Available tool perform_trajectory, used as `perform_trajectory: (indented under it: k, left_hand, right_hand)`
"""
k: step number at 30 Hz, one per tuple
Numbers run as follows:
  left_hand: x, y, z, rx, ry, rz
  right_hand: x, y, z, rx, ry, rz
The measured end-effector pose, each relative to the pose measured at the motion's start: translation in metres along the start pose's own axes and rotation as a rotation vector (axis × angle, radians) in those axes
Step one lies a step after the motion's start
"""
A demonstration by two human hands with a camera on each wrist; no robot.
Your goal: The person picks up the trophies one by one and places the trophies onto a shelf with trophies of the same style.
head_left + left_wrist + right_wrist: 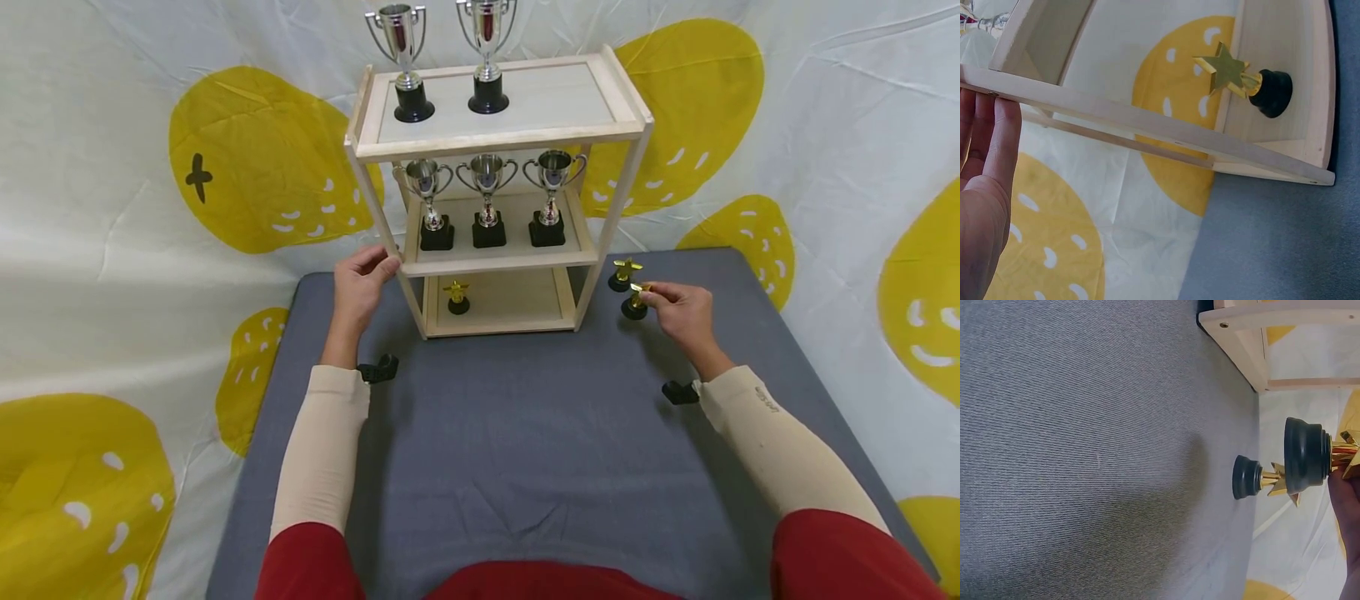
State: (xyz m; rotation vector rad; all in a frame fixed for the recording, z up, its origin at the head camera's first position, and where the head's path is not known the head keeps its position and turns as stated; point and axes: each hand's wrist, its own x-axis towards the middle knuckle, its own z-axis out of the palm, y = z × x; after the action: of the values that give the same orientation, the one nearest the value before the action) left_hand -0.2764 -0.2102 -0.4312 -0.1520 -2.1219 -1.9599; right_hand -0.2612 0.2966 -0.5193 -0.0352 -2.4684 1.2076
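Observation:
My left hand grips the left front post of a small wooden shelf rack at the height of its middle shelf. In the left wrist view, the fingertips are partly hidden by the post. Off to the right of the rack, my right hand pinches a gold star trophy by its star, its black base hanging over the cloth. Just behind it, another star trophy stands on the table. A third star trophy stands at the left of the bottom shelf.
Two tall silver cups, one at the left and one near the middle, stand on the top shelf. Three silver cups with square black bases line the middle shelf. Grey cloth covers the table; a patterned curtain hangs behind.

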Motion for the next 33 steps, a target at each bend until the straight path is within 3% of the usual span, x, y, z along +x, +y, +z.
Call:
perform_trajectory:
  k: [33]
  left_hand:
    - [0.002, -0.004, -0.001, 0.011, -0.007, 0.016]
  right_hand:
    - [-0.021, -0.010, 0.007, 0.031, -0.042, -0.103]
